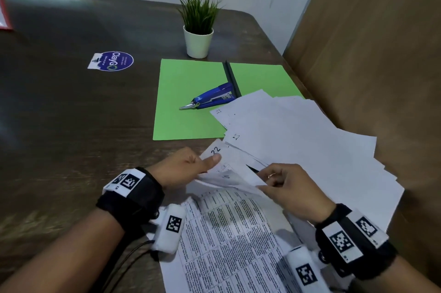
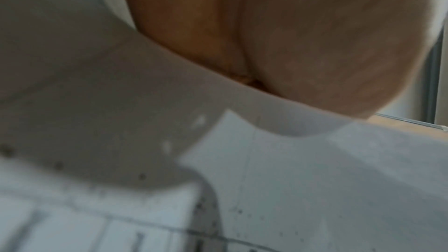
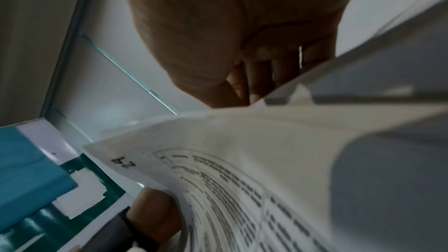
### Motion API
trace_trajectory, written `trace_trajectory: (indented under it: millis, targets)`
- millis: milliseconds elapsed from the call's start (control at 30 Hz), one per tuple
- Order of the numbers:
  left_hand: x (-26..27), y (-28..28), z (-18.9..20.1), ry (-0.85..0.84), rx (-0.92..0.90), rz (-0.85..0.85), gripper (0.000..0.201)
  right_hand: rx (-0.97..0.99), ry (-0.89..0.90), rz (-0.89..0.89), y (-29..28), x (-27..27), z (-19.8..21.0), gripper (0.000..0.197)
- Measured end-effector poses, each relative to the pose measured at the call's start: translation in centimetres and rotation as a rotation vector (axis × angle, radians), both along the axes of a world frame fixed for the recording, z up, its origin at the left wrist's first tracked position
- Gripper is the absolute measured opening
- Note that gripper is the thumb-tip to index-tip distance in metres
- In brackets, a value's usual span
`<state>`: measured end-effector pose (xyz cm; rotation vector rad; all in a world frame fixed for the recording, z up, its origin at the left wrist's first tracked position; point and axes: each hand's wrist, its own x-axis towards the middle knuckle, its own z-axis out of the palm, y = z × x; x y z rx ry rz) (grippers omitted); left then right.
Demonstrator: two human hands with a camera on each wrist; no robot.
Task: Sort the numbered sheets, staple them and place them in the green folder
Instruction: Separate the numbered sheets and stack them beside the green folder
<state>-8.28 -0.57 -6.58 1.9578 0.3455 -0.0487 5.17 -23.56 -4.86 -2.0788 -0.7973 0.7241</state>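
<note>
Numbered white sheets (image 1: 298, 140) lie fanned over the table's right side, one marked 22 (image 1: 216, 150). Both hands lift a bent sheet (image 1: 229, 181) from the pile. My left hand (image 1: 191, 168) pinches its left edge with the thumb on top. My right hand (image 1: 281, 185) pinches its right edge with curled fingers. In the right wrist view the lifted sheet (image 3: 242, 160) shows the number 29 and printed tables. The left wrist view is blurred, with palm (image 2: 290, 35) above paper (image 2: 315, 179). A green folder (image 1: 188, 99) lies beyond, with a blue stapler (image 1: 212, 99) on it.
A printed table sheet (image 1: 233, 245) lies flat under my wrists. A potted plant (image 1: 199, 27) stands behind the folder, a round sticker (image 1: 112, 61) lies to the left, and a black pen (image 1: 231, 79) lies on the folder. A brown partition (image 1: 370, 54) bounds the right side.
</note>
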Motion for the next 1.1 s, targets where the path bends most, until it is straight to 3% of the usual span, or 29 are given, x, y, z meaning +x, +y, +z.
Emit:
trace_trajectory:
  millis: [167, 300, 367, 433, 467, 533, 600, 700, 800, 867, 933, 1000, 1033, 1100]
  targets:
    - [-0.1, -0.1, 0.5, 0.039, -0.020, 0.060, 0.063, -0.056, -0.187, 0.071, -1.1, 1.7, 3.8, 0.022]
    - [0.4, 0.0, 0.3, 0.059, -0.041, 0.056, 0.065, 0.047, -0.552, -0.116, -2.4, 5.9, 10.5, 0.011]
    - [0.4, 0.1, 0.4, 0.063, -0.080, 0.039, 0.076, 0.071, -0.622, -0.222, -3.7, 9.2, 14.2, 0.012]
    - [0.2, 0.0, 0.3, 0.041, -0.100, 0.012, 0.055, 0.100, -0.680, -0.312, -5.1, 11.7, 17.1, 0.027]
    - [0.2, 0.2, 0.1, 0.026, -0.125, -0.004, 0.060, 0.135, -0.754, -0.309, -5.7, 11.9, 18.6, 0.023]
    - [0.0, 0.4, -0.4, 0.016, -0.198, -0.023, 0.044, 0.263, -0.844, -0.282, -5.5, 11.2, 20.4, 0.014]
    - [0.2, 0.5, -0.9, -0.002, -0.203, -0.051, 0.036, 0.242, -0.857, -0.199, -4.6, 8.6, 20.7, 0.019]
    - [0.4, 0.4, -1.3, -0.030, -0.149, -0.012, 0.014, 0.066, -1.001, -0.049, -2.3, 4.6, 18.0, 0.019]
    - [0.1, 0.2, -1.6, -0.053, -0.173, 0.025, 0.015, -0.132, -1.195, 0.067, 0.7, 1.0, 13.1, 0.021]
    - [0.1, 0.0, -1.4, -0.060, -0.246, 0.041, 0.015, -0.256, -1.174, 0.134, 1.8, 1.1, 9.2, 0.025]
    - [0.1, -0.3, -1.2, -0.067, -0.322, 0.056, 0.016, -0.359, -1.080, 0.200, 2.8, 2.4, 5.9, 0.048]
    - [0.2, -0.2, -1.3, -0.074, -0.270, 0.041, 0.017, -0.391, -1.128, 0.230, 3.6, 3.8, 3.7, 0.070]
    - [0.3, -0.1, -1.2, -0.073, -0.243, 0.021, 0.017, -0.441, -1.092, 0.208, 3.9, 4.3, 3.2, 0.073]
    - [0.2, 0.1, -1.2, -0.059, -0.231, 0.013, 0.017, -0.583, -1.061, 0.135, 4.4, 5.0, 1.9, 0.054]
